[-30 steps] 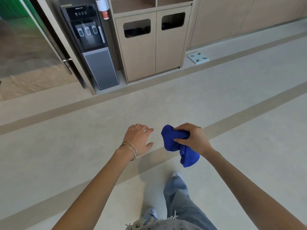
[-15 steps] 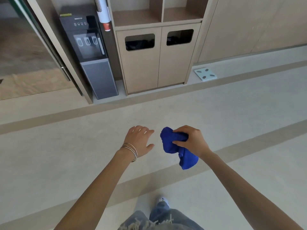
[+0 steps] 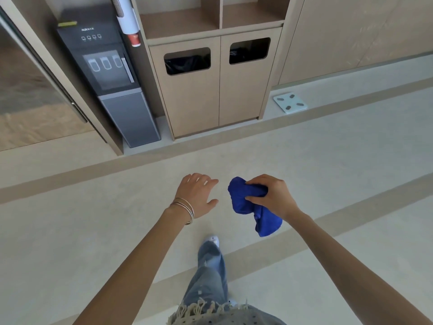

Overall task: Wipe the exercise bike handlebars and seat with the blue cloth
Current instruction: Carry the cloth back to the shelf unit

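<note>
While the right hand (image 3: 274, 195) grips the bunched blue cloth (image 3: 246, 202) at centre and the left hand (image 3: 196, 194) beside it spreads empty, no exercise bike is in view. The cloth's dangling tail could slip free if that grip loosens.

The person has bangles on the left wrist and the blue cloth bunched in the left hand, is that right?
Wrong hand. The head view shows the blue cloth bunched in the right hand; the left hand, bangles at its wrist, holds nothing.
</note>
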### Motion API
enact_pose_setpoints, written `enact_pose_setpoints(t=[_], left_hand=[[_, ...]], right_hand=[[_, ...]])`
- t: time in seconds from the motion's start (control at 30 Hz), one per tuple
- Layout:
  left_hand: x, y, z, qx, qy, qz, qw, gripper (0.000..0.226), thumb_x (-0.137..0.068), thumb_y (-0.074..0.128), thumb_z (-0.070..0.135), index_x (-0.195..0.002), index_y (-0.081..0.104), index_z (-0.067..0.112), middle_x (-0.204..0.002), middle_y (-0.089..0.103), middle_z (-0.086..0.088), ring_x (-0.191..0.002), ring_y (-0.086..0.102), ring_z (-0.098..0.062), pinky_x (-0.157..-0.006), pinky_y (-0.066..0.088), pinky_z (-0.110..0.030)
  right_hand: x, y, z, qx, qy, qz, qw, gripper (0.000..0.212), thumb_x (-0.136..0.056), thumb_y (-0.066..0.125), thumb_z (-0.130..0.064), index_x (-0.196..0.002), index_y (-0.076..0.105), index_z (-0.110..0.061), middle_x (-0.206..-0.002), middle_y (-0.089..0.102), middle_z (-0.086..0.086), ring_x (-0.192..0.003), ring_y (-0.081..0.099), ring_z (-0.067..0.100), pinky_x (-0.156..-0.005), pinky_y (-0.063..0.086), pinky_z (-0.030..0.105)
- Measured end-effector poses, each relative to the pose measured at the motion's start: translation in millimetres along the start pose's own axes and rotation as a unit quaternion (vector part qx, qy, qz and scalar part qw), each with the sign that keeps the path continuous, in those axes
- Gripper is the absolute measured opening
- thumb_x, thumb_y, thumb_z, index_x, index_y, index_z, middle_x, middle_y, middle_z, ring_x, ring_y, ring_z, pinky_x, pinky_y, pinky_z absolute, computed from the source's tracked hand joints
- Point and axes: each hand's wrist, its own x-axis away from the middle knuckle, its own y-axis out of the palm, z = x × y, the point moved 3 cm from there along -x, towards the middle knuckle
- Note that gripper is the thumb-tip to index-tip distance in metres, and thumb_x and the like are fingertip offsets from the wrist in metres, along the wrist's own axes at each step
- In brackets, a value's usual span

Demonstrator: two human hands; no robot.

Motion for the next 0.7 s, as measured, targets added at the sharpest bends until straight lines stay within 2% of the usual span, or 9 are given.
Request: enact_pose_setpoints(t=[0.13, 0.3, 0.43, 0.7], left_hand=[[-39.1, -8.0, -24.6, -0.002, 0.000, -0.012, 1.000, 0.059, -0.091, 0.043, 0.050, -0.143, 0.030, 0.026, -0.146, 0.040, 0.000, -0.134, 0.035, -0.023, -0.112, 0.028, -0.039], [-106.0, -39.0, -71.2, 0.005, 0.003, 0.015, 1.000, 0.059, -0.090, 0.044, 0.050, -0.142, 0.032, 0.026, -0.145, 0.041, 0.000, -0.134, 0.035, -0.024, -0.112, 0.027, -0.039], [-153.4, -57.7, -105.5, -0.015, 0.016, 0.011, 1.000, 0.059, -0.090, 0.043, 0.050, -0.142, 0.031, 0.025, -0.144, 0.040, 0.001, -0.133, 0.034, -0.023, -0.111, 0.025, -0.038], [-223.6, -72.2, -139.6, -0.020, 0.030, 0.011, 0.999, 0.059, -0.090, 0.044, 0.050, -0.142, 0.031, 0.026, -0.142, 0.042, 0.001, -0.131, 0.036, -0.023, -0.109, 0.029, -0.037]], right_hand=[[-45.8, -4.1, -0.3, 0.002, 0.002, 0.002, 1.000, 0.030, -0.071, 0.075, -0.014, -0.097, 0.069, -0.027, -0.091, 0.063, -0.017, -0.085, 0.059, 0.002, -0.074, 0.040, 0.002], [-128.8, -17.8, -12.9, 0.008, -0.003, 0.017, 1.000, 0.031, -0.071, 0.076, -0.015, -0.099, 0.069, -0.026, -0.093, 0.064, -0.014, -0.088, 0.060, 0.006, -0.077, 0.040, 0.008], [-188.3, -25.1, -23.8, 0.002, -0.008, 0.043, 0.999, 0.031, -0.071, 0.075, -0.015, -0.099, 0.069, -0.027, -0.091, 0.062, -0.018, -0.086, 0.059, 0.003, -0.075, 0.039, 0.004], [-262.1, -30.8, -17.6, 0.007, -0.005, 0.040, 0.999, 0.030, -0.072, 0.075, -0.015, -0.099, 0.069, -0.023, -0.092, 0.063, -0.014, -0.087, 0.059, 0.008, -0.075, 0.038, 0.006]])
